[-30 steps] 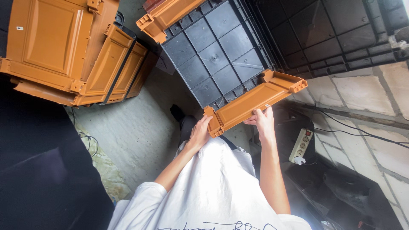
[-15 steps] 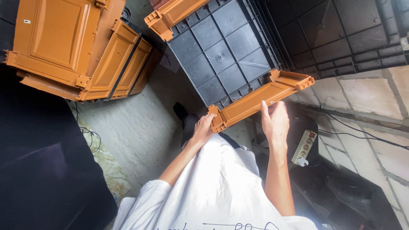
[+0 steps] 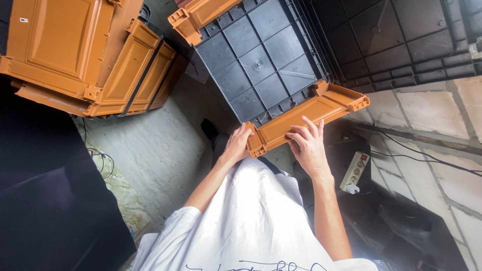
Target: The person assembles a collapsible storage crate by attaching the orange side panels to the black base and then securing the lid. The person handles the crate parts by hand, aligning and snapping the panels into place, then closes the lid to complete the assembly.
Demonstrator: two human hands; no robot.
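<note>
The left hand (image 3: 237,145) curls around the near corner of the orange end flap (image 3: 307,117) of a folding crate; the right hand (image 3: 307,145) lies flat, fingers spread, on the flap's outer face, not gripping; the two hands sit apart along the flap's lower edge; the flap hinges off the crate's dark grey ribbed base (image 3: 261,65), which is tilted up above the concrete floor (image 3: 150,145); folded orange crates (image 3: 80,50) are stacked to the left; a white power strip (image 3: 354,171) lies at the right, near black cables.
</note>
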